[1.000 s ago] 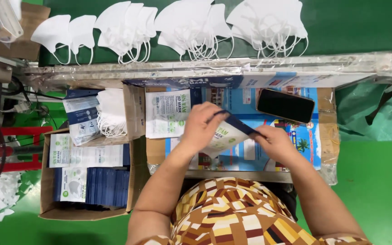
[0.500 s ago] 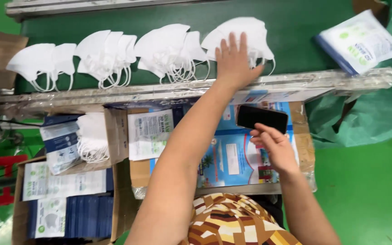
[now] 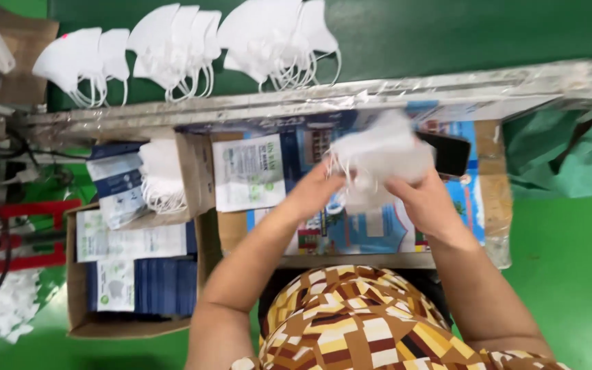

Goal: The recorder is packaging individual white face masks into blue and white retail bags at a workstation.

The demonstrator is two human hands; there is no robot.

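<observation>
Above the tabletop (image 3: 488,205), both hands, left (image 3: 316,192) and right (image 3: 426,202), grip a mask bundle (image 3: 378,154), seemingly mid-gathering; bagging needs the pouch (image 3: 248,171).

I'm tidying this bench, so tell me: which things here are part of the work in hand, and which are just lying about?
In hand:
left hand
right hand
white masks, held by both hands, blurred
mask piles on the green belt
flat pouch

Lying about:
phone
cardboard box of packets
red frame
</observation>
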